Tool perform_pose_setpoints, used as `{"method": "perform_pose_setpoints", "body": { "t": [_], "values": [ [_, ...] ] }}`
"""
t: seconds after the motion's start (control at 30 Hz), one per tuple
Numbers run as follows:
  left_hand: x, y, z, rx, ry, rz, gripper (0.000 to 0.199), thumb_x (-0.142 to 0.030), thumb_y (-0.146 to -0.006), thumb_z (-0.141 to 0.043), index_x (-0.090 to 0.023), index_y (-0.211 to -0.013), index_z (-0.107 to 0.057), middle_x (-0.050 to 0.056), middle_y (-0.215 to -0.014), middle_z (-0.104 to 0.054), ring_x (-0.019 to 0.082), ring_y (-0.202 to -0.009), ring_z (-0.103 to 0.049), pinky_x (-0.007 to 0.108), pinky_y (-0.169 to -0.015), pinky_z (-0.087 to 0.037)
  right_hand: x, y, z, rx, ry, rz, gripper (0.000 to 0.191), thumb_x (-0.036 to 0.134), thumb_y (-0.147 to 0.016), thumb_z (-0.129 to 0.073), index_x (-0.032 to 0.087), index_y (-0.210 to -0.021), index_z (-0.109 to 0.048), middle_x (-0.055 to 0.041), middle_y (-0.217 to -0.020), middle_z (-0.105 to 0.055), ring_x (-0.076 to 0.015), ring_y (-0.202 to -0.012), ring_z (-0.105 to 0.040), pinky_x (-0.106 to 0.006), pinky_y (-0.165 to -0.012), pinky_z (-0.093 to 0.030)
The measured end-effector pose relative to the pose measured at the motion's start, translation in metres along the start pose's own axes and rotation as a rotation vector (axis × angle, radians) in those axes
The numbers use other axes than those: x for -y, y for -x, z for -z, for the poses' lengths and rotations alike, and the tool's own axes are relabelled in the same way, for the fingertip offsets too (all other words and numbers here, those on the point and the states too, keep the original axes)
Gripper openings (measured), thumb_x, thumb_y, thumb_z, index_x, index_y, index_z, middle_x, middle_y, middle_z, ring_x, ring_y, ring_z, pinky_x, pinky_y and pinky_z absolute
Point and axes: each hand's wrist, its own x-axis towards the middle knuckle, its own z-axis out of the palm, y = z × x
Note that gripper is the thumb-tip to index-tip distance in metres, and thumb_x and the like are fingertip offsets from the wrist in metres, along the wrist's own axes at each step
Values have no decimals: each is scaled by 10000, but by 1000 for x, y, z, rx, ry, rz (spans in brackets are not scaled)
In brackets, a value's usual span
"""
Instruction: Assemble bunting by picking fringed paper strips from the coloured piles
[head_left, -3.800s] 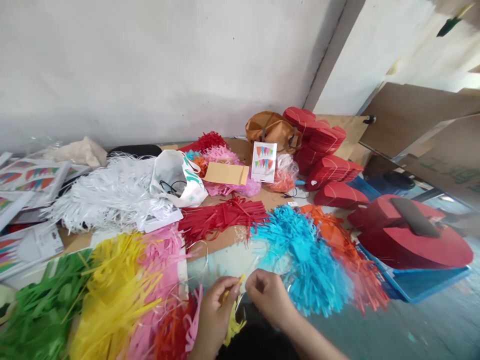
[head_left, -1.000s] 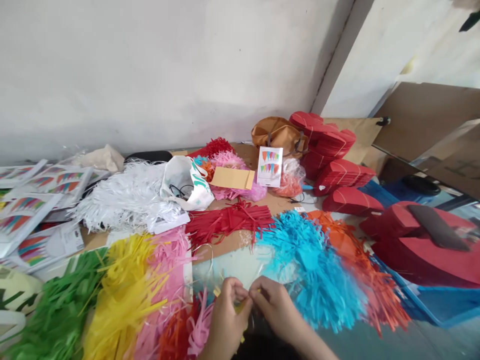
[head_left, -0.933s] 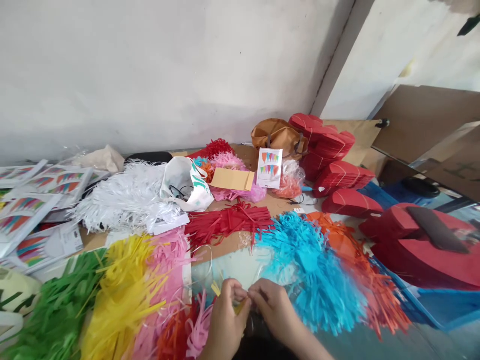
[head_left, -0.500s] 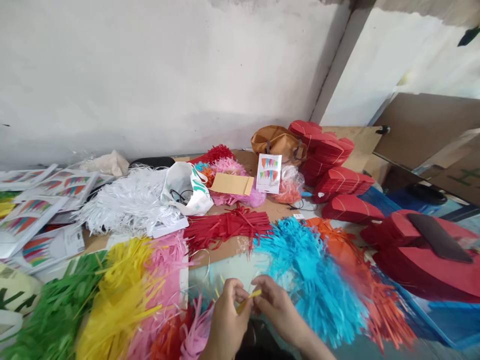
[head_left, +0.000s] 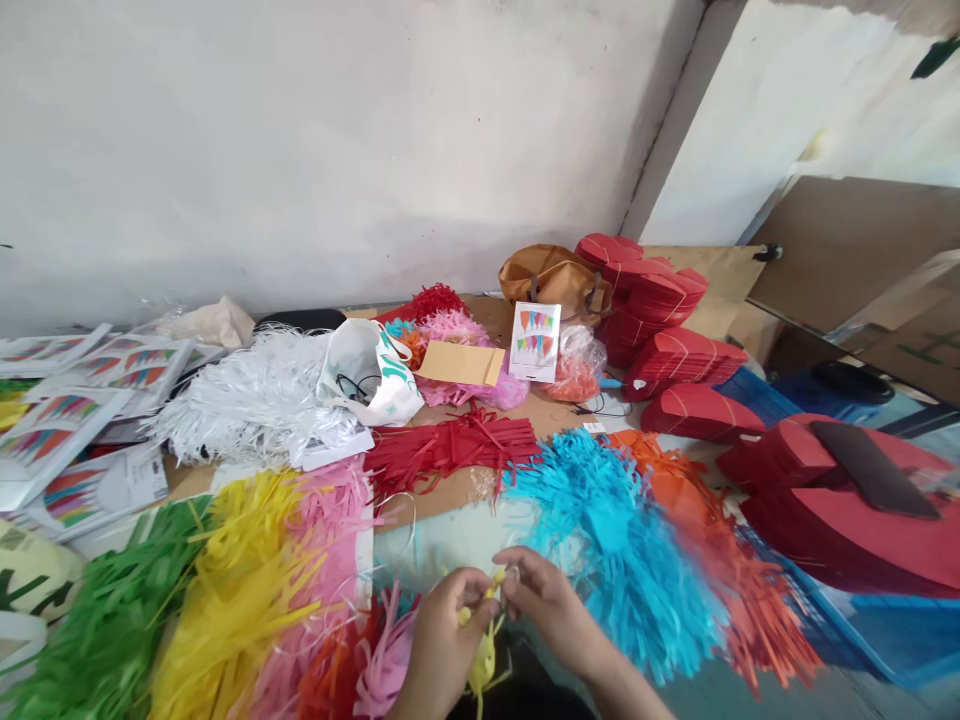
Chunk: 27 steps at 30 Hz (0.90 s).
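Note:
Near the bottom middle, my left hand [head_left: 442, 635] is closed on a yellow paper tassel [head_left: 484, 655], whose strips hang below the fingers. My right hand [head_left: 551, 610] meets it from the right, its thumb and finger pinched at the tassel's upper end, where something thin and pale shows. Blue tassels [head_left: 622, 550] lie just right of my hands, with orange tassels [head_left: 765, 600] beyond them. To the left are pink tassels [head_left: 386, 655], a yellow pile [head_left: 240, 600] and a green pile [head_left: 112, 610]. Red tassels [head_left: 450, 450] lie ahead of my hands.
White tassels [head_left: 247, 405] and a white bag [head_left: 371, 375] stand at the back left. Behind the red tassels are a cardboard piece [head_left: 461, 363], a printed card [head_left: 535, 342] and a brown bag [head_left: 555, 280]. Red stacks [head_left: 682, 360] and a blue crate [head_left: 862, 630] occupy the right.
The yellow tassel now hangs downward below my left hand, its strips more visible. My right hand's fingers have closed in at its upper end. The view has shifted slightly.

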Motion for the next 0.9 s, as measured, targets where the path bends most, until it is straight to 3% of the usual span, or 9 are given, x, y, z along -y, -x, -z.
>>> {"method": "perform_pose_setpoints", "body": {
  "t": [0.07, 0.17, 0.33, 0.53, 0.7, 0.9],
  "values": [
    [1, 0, 1, 13, 70, 50, 99, -262, -741, -657, -206, -822, -662, 50, -836, -736, 224, -817, -704, 302, -771, -532, 0, -2, -2, -35, 13, -6, 330, 407, -818, -676, 181, -1038, -578, 48, -680, -570, -108, -586, -529, -229, -581, -404],
    [3, 1, 5, 30, 116, 97, 115, -284, -740, -661, -198, -817, -663, 54, -823, -742, 227, -809, -708, 294, -762, -531, 0, -5, -6, -37, 46, -36, 271, 421, -810, -664, 168, -876, -596, 36, -620, -574, -110, -543, -516, -227, -542, -387],
    [3, 2, 11, -12, 66, 61, 131, -313, -737, -661, -197, -793, -680, 59, -799, -738, 230, -796, -702, 291, -754, -525, 0, -8, -14, -102, 74, -52, 278, 434, -789, -665, 170, -747, -589, 34, -563, -561, -105, -484, -496, -223, -498, -363],
    [2, 0, 20, 10, 212, 112, 208, -394, -763, -685, -189, -801, -686, 57, -806, -735, 227, -808, -698, 287, -757, -525, 1, -10, -23, -75, -27, -70, 327, 400, -677, -771, 169, -867, -638, 32, -621, -607, -108, -513, -522, -221, -528, -393],
    [3, -2, 29, 62, 381, 200, 360, -494, -687, -769, -168, -827, -709, 58, -748, -738, 217, -747, -696, 293, -746, -521, 6, -13, -26, -76, 90, -76, 260, 402, -735, -717, 147, -716, -670, -7, -586, -630, -115, -513, -520, -225, -526, -378],
    [6, -2, 32, 47, 349, 154, 424, -571, -685, -745, -176, -842, -743, 76, -790, -751, 237, -773, -703, 311, -765, -538, 6, -16, -36, -163, 157, -80, 182, 319, -743, -627, 149, -695, -669, 12, -544, -585, -115, -504, -500, -222, -516, -369]
  ]
}}
